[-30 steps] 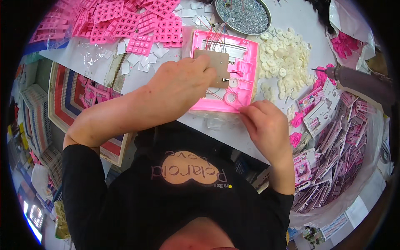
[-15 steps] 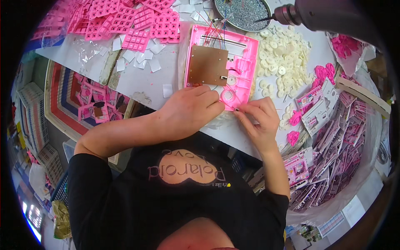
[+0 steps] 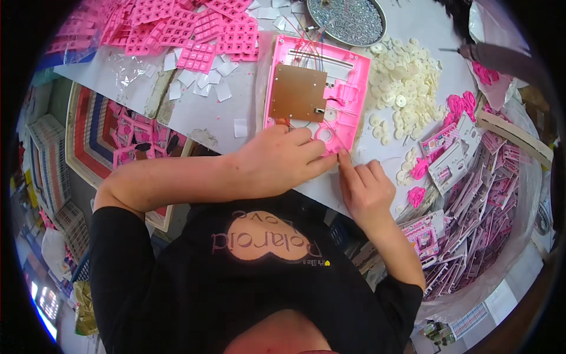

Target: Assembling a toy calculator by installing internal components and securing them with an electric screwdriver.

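A pink plastic housing (image 3: 352,109) lies open-side up on the table in front of me. Fixed inside it is a brown circuit board (image 3: 298,94), with thin red and blue wires (image 3: 306,44) rising at the far end. My left hand (image 3: 289,154) is closed over the housing's near left edge, its fingers curled and the thumb partly hidden. At the near right corner, the fingers of my right hand (image 3: 368,192) are pinched together. A thin pale strand crosses that corner toward these fingertips. Whatever the right fingertips hold is too small to make out.
Pink keypad pieces (image 3: 177,29) and white paper squares (image 3: 203,82) lie far left. A round metal tray of screws (image 3: 348,23), white discs (image 3: 407,88) and an electric screwdriver (image 3: 501,56) are far right. Printed panels (image 3: 471,224) fill a bag at right; a basket (image 3: 82,141) stands left.
My right hand has turned and moved slightly nearer me, its fingers now closer together. My left hand stays at the near edge. The screwdriver has swung away to the right.
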`<state>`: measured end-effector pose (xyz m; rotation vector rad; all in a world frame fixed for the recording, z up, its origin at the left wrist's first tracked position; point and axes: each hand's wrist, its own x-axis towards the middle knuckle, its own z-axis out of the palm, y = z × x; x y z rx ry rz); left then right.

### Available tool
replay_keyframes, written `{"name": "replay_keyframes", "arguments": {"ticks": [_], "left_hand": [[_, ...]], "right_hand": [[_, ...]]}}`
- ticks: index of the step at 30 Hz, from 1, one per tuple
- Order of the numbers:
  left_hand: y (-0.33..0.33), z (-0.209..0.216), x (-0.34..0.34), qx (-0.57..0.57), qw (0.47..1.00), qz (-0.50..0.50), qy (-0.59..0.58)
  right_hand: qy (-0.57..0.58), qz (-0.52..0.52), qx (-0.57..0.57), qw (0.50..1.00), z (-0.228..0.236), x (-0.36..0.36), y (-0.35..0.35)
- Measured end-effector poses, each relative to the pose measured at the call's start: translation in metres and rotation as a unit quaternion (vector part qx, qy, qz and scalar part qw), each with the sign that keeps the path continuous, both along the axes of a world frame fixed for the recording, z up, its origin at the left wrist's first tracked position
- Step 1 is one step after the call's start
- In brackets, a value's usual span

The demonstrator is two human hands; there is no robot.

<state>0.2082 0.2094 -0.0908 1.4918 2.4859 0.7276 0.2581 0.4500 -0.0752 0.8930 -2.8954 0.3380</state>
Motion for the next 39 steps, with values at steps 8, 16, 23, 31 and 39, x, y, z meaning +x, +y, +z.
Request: {"name": "replay_keyframes", "arguments": {"ticks": [8,16,23,31,39], "left_hand": [[0.001,-0.003,0.004,0.025,0.999,0.019,0.029],[-0.022,0.002,-0.039,0.166,0.968,0.163,-0.093],[-0.010,-0.013,-0.093,0.089,0.924,0.373,-0.001],[-0.006,-0.019,-0.091,0.139,0.911,0.388,0.007],[-0.011,-0.015,-0.104,0.175,0.938,0.292,0.068]], "right_hand": [[-0.132,-0.119,-0.230,0.957,0.035,-0.103,-0.043],[-0.109,-0.138,-0.087,0.981,-0.005,-0.153,-0.082],[-0.128,-0.191,-0.210,0.950,0.006,-0.139,-0.076],[-0.007,0.012,-0.211,0.977,0.001,-0.116,-0.069],[-0.068,0.164,-0.247,0.952,0.012,-0.123,-0.052]]}}
